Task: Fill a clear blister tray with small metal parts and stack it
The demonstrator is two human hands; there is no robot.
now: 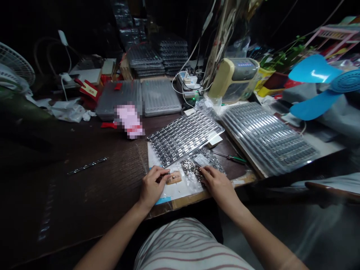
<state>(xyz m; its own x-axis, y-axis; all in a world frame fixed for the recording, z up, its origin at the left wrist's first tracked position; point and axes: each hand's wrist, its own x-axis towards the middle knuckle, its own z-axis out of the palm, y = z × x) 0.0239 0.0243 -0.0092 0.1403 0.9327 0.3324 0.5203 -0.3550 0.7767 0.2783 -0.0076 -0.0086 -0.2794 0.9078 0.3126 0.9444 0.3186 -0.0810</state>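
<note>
My left hand is at the left edge of a small tan block, its thumb and fingertips pinched together. Whatever sits in that pinch is too small to make out. On the block lies a tiny shiny metal piece. My right hand reaches into a heap of small metal parts on clear plastic, fingers drawn together at the heap's right side. Its fingertips partly hide what they grip. Behind both hands, a clear tray carries rows of shiny metal strips. White paper lies under the block.
A green-handled screwdriver lies right of the heap. Further right is a stack of filled plastic trays, with a blue-bladed fan beyond. One loose strip rests on the dark table at left. Closed cases stand behind.
</note>
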